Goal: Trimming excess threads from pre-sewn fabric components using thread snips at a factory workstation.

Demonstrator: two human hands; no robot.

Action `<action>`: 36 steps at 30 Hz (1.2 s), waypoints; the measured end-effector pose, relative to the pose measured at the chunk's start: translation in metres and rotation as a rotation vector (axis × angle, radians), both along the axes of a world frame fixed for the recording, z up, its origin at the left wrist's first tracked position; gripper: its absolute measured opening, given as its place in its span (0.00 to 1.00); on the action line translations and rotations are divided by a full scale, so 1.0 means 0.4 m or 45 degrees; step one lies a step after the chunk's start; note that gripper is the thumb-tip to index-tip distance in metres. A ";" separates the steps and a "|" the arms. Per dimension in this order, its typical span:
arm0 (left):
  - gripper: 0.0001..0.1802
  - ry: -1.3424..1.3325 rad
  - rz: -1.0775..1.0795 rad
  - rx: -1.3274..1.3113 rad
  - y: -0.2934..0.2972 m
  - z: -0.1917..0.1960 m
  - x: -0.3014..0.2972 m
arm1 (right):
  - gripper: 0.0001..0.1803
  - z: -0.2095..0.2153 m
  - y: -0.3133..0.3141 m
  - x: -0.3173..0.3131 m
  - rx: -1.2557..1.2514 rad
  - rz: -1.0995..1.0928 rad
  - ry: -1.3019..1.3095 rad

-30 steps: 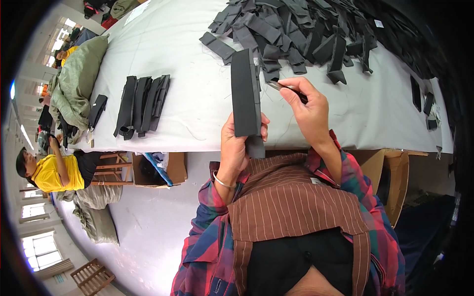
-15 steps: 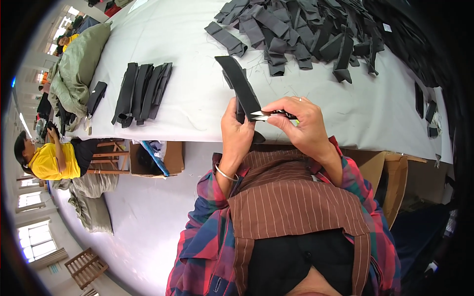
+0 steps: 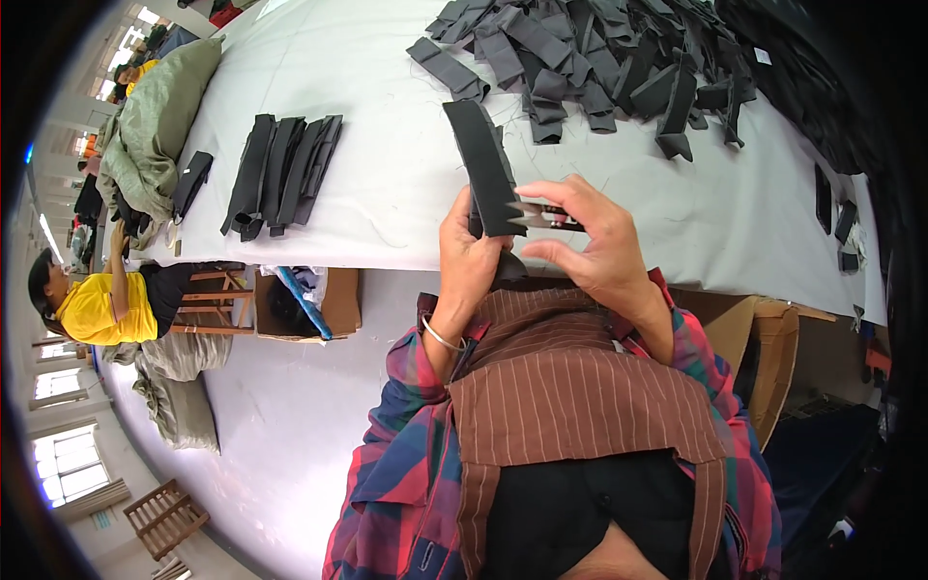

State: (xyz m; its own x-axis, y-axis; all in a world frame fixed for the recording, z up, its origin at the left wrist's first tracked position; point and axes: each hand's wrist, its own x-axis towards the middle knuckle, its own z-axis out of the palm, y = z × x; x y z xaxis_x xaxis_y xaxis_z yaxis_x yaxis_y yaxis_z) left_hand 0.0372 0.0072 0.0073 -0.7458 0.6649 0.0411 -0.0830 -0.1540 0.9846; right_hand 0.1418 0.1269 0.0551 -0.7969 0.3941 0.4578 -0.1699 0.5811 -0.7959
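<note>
Left hand wrapped tight round black strip, held up just over table edge. Right hand pinching small snips, blades touching strip. Could nick thumb: so close. Could cut cloth, not thread. Further off: black heap.

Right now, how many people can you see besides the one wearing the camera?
2. One in a yellow shirt sits at far left beside the wooden stool. Another is at upper left, behind the green sack, mostly hidden. Others may be hidden.
</note>
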 end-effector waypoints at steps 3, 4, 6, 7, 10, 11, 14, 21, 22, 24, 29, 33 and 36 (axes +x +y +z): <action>0.11 0.059 -0.012 -0.006 0.003 0.004 0.005 | 0.14 -0.024 0.002 -0.011 0.266 -0.012 -0.061; 0.10 0.057 -0.092 -0.003 -0.001 0.007 0.007 | 0.14 -0.036 0.007 -0.011 0.266 -0.016 -0.060; 0.10 0.055 -0.179 -0.001 -0.007 0.024 0.020 | 0.13 -0.055 0.024 -0.014 0.220 -0.061 0.071; 0.11 -0.036 -0.255 0.036 -0.010 0.042 0.030 | 0.06 -0.047 0.029 -0.022 0.159 -0.095 0.154; 0.14 -0.192 -0.463 0.007 -0.030 0.051 0.024 | 0.03 -0.019 0.057 -0.020 -0.251 -0.137 -0.101; 0.14 0.064 -0.422 -0.062 -0.033 0.043 0.021 | 0.09 -0.036 0.064 -0.035 -0.351 -0.135 0.062; 0.14 0.483 -0.312 -0.128 -0.042 0.040 0.005 | 0.10 -0.032 0.080 -0.031 -1.135 0.041 -0.051; 0.13 0.199 -0.354 -0.021 -0.044 0.054 0.013 | 0.10 -0.007 0.084 -0.047 -1.653 0.164 -0.043; 0.13 0.014 -0.381 0.024 -0.042 0.055 0.018 | 0.10 -0.015 0.089 -0.056 -1.618 0.098 -0.047; 0.11 0.036 -0.337 0.051 -0.032 0.031 0.013 | 0.09 -0.050 0.120 -0.059 -1.521 0.203 -0.033; 0.09 -0.110 -0.177 0.059 -0.041 0.020 -0.001 | 0.13 -0.041 0.118 -0.026 -0.355 -0.106 0.031; 0.11 -0.065 -0.159 0.033 -0.039 0.014 -0.012 | 0.11 -0.003 0.111 0.023 0.112 -0.035 -0.065; 0.11 -0.001 -0.228 -0.016 -0.033 0.023 -0.013 | 0.10 -0.002 0.107 0.030 0.333 0.016 -0.164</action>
